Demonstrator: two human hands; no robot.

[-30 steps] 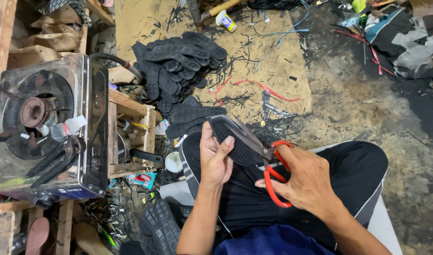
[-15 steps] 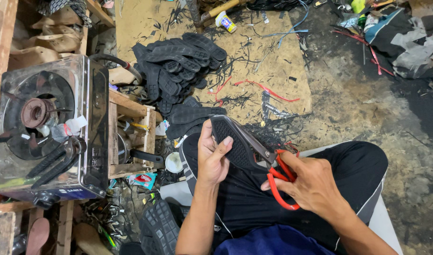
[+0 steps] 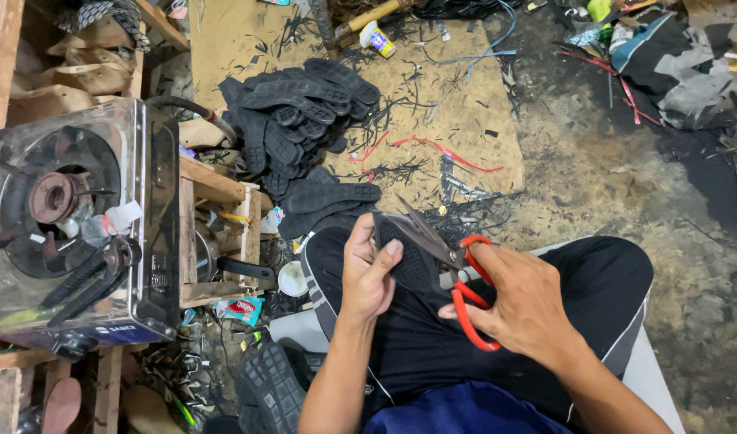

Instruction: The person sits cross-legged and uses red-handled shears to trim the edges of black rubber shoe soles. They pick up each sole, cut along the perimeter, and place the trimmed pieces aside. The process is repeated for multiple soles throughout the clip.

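**Down low, a sole under the scissors**

Seated, with both forearms coming up from the bottom of the frame, the person works over a lap in dark trousers at lower centre. The left hand point(image 3: 368, 269) is clamped on a black rubber shoe sole point(image 3: 408, 257), thumb on its top face and fingers wrapped behind, holding it tilted up so its edge meets the blades. The right hand point(image 3: 521, 309) is closed through the red loops of a pair of scissors point(image 3: 453, 269); the steel blades stand parted, pointing toward the upper left, with the sole's edge between or just against them — I cannot tell which. Held this way, the sole stays steady while trimmings can fall to the floor.

Just above the hands, in the upper middle of the frame, a pile of black soles point(image 3: 304, 120) lies on a brown board point(image 3: 465, 96), within easy reach. Thin black offcuts and a red strip point(image 3: 449, 153) are strewn over that board. At the left edge sits a steel gas stove point(image 3: 71, 225) on a rough wooden frame point(image 3: 224, 233), and another sole point(image 3: 272, 386) lies at the bottom beside the left elbow.
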